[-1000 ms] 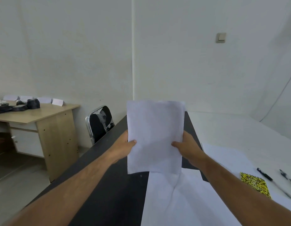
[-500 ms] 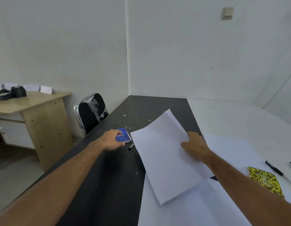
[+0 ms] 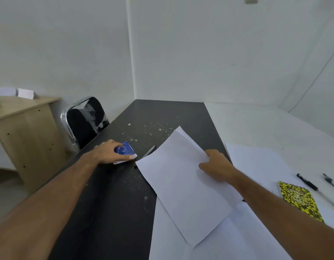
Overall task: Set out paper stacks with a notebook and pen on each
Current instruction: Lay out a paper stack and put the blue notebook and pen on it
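Observation:
My right hand (image 3: pixel 216 165) grips the right edge of a thin stack of white paper (image 3: pixel 183 182), held slanted low over the black table (image 3: pixel 162 113). My left hand (image 3: pixel 110 152) lies over a small blue notebook (image 3: pixel 125 149) on the table, thumb along its near edge and fingers curled round it. A dark pen (image 3: pixel 150 150) lies just right of that notebook, its lower end hidden under the paper. More white sheets (image 3: pixel 259 162) lie to the right, and others (image 3: pixel 228 239) near me. A yellow-and-black notebook (image 3: pixel 299 199) and two dark pens (image 3: pixel 307 182) rest at far right.
A black chair with a chrome frame (image 3: pixel 83 121) stands at the table's left side. A wooden desk (image 3: pixel 21 117) with white cards stands further left. A white surface (image 3: pixel 265 122) adjoins the black table on the right. Pale specks litter the table's middle.
The paper went from upright in both hands to slanted low over the table in my right hand alone. My left hand let go, reached left and closed on the blue notebook.

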The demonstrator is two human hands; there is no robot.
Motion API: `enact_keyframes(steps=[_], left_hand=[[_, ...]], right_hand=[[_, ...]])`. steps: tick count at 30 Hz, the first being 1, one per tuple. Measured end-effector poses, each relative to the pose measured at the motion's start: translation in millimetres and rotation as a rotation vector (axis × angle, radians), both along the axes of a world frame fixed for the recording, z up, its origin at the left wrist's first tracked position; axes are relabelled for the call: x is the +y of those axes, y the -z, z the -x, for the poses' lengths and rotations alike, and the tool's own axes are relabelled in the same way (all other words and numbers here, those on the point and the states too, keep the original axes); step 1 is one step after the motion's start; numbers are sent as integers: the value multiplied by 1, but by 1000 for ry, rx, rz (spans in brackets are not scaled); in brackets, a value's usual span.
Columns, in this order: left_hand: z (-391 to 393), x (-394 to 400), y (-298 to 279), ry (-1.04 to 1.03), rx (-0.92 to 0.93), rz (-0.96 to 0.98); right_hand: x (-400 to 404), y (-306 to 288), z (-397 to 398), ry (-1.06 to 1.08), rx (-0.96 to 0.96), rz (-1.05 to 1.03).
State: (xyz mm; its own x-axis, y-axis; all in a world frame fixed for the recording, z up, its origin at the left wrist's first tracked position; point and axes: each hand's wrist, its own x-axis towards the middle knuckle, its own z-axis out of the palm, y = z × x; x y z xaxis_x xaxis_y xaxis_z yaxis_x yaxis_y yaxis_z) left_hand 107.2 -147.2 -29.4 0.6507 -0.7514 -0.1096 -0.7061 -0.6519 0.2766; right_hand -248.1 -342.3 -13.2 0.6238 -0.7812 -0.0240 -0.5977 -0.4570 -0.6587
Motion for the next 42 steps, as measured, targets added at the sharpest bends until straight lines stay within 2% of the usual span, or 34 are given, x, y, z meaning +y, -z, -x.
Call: enact_keyframes(steps=[6,10,14,21,24,26,28,31,34,39,42], left_hand=[[32,43,-22,-23,131,146],[48,60,-32,-24,120,215],[60,64,-39,34,79,276],[52,68,-37,53,131,322],[53,68,-32,79,279,255],[49,64,-23,24,356,248],[44,60,-14,-69,258,178],[36,53,-3,-195,71,-65],[36,47,-8,-221,150,-116],[48,46,-17,-306,442,240],[50,53,-18,-332,578,421]], right_hand=[[25,-13,-7,-137,35,-45],[43,-21,-17,-184,91,-115],[55,-25,-35,-176,83,-204],[54,-15,-73,-74,141,-398],[54,-8,-75,-60,125,-482],[53,-3,-74,-57,96,-521],[52,3,-75,-48,60,-564],[50,12,-77,-36,19,-609],[50,17,-80,-52,7,-545],[53,20,-79,-111,13,-475],[62,14,-78,-163,-26,-589]])
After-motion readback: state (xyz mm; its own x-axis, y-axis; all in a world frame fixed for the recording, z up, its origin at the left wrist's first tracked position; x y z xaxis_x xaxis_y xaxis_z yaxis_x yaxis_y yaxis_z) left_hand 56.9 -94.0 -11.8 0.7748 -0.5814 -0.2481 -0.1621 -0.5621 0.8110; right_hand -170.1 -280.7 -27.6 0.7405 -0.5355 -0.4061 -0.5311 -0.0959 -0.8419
